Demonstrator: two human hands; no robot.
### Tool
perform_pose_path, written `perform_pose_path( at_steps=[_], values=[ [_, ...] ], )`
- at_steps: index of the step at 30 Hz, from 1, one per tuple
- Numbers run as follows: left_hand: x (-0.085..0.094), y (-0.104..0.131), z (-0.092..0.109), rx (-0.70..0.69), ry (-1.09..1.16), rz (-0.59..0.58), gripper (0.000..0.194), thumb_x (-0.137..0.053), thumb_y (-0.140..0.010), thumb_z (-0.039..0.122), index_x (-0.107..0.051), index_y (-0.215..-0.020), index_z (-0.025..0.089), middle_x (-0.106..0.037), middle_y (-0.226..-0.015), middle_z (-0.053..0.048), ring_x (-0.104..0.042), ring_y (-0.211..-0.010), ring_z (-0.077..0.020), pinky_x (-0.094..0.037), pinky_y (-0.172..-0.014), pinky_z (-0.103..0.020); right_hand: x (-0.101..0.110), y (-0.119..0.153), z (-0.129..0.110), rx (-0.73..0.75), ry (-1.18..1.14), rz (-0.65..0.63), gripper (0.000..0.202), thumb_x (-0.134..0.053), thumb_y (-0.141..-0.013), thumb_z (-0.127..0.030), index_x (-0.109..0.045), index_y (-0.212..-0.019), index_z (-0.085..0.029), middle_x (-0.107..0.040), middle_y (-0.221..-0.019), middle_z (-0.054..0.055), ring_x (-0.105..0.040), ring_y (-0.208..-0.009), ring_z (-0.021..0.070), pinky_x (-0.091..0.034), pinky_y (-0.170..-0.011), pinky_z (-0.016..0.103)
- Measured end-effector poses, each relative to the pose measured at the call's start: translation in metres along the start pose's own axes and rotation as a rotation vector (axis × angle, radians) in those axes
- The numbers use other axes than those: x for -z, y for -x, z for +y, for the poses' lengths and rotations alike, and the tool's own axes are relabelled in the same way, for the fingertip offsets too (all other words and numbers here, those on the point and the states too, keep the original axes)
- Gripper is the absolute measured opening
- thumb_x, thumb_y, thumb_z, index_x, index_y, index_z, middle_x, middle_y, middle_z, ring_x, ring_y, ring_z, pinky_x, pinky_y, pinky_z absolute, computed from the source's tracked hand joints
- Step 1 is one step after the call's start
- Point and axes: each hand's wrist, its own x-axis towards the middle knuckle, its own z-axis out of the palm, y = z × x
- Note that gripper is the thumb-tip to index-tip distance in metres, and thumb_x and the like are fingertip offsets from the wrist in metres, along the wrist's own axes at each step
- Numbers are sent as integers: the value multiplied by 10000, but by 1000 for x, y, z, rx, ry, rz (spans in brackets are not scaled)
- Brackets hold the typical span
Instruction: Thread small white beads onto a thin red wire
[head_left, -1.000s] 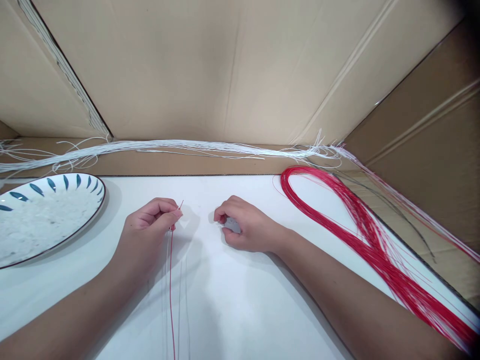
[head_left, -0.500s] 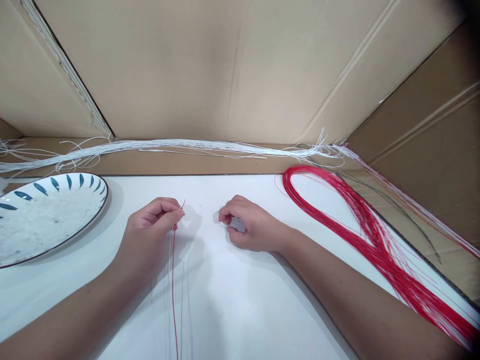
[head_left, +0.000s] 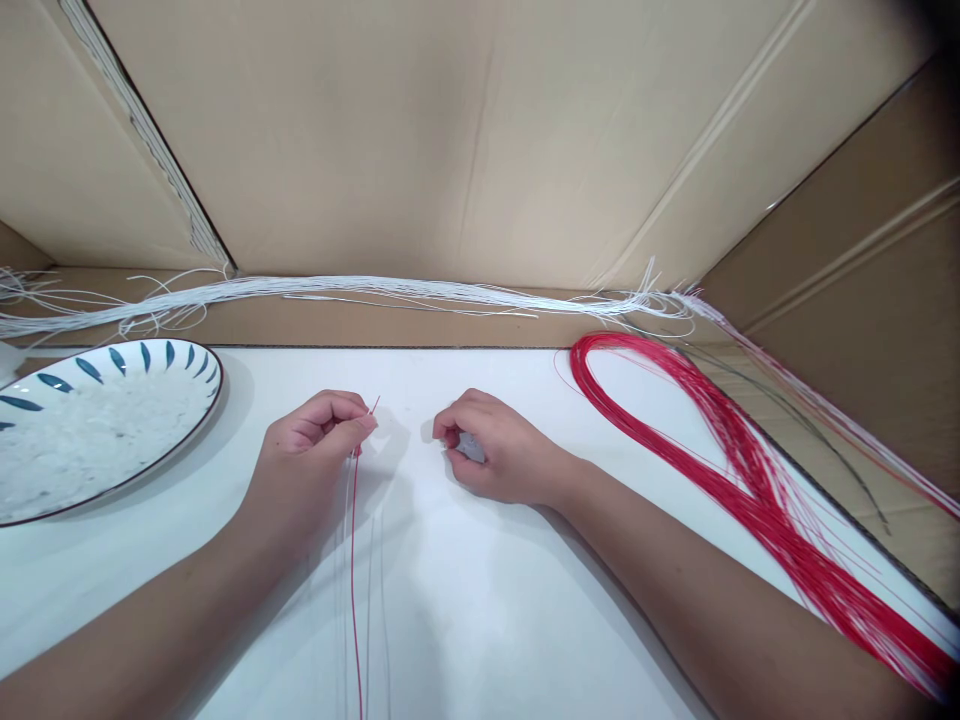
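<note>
My left hand point(head_left: 322, 440) is closed, thumb against forefinger, pinching a thin red cord point(head_left: 354, 580). The cord's short tip pokes out above the thumb, and its long end hangs down toward me. Several fine white strands point(head_left: 367, 610) run down beside it. A small red bit shows under the left fingertips, too small to make out. To the right, my right hand point(head_left: 495, 445) hovers over or rests on the white table, fingers curled and thumb near the forefinger. Whatever it may hold is hidden. The two hands are apart.
At left stands an oval plate point(head_left: 214, 395) with blue leaf marks and small whitish pieces in it. A looped bundle of red cords point(head_left: 675, 470) lies at right. White cords point(head_left: 420, 292) stretch along the back, before cardboard walls point(head_left: 360, 130).
The view has shifted slightly, so the plate and red bundle appear a little further right. My right hand has come slightly closer to the left one. The left hand still pinches the red cord.
</note>
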Motion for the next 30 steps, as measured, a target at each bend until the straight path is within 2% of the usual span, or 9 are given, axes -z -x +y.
perform_pose_path(
  at_steps=[5,13,17,23,30],
  values=[
    [0,0,0,8,1,1,146,-756,-735,274,-662,-633,226,-598,-815,20,-502,-736,-152,-371,-713,-322,3,3,0,-13,-20,9,252,-582,-788,-41,-590,-982,-202,-679,-877,49,-599,-891,225,-523,-831,382],
    [-1,0,0,6,-3,-6,144,-757,-740,271,-664,-641,225,-613,-812,16,-508,-743,-161,-371,-708,-323,3,-2,-5,-145,45,12,266,-717,-807,-209,-571,-1029,-200,-675,-963,66,-586,-927,244,-490,-874,420],
    [-2,-1,-1,-13,0,-8,144,-755,-742,257,-659,-639,226,-610,-811,20,-508,-741,-158,-376,-712,-322,-1,-5,-8,-191,87,24,225,-702,-818,-196,-574,-1003,-196,-681,-936,60,-586,-911,243,-475,-887,435],
    [-2,-1,-2,-27,3,-9,149,-746,-751,238,-655,-634,225,-607,-819,29,-504,-743,-144,-365,-709,-315,-3,-5,-7,-155,94,30,190,-641,-822,-133,-579,-992,-189,-682,-912,57,-589,-898,237,-481,-863,417],
    [-2,0,-1,-32,5,-16,143,-754,-746,244,-661,-640,224,-614,-835,24,-497,-735,-144,-370,-716,-322,-1,-5,-5,-140,91,44,240,-670,-821,-173,-579,-1043,-191,-692,-1014,86,-590,-950,257,-491,-881,432]
  ],
)
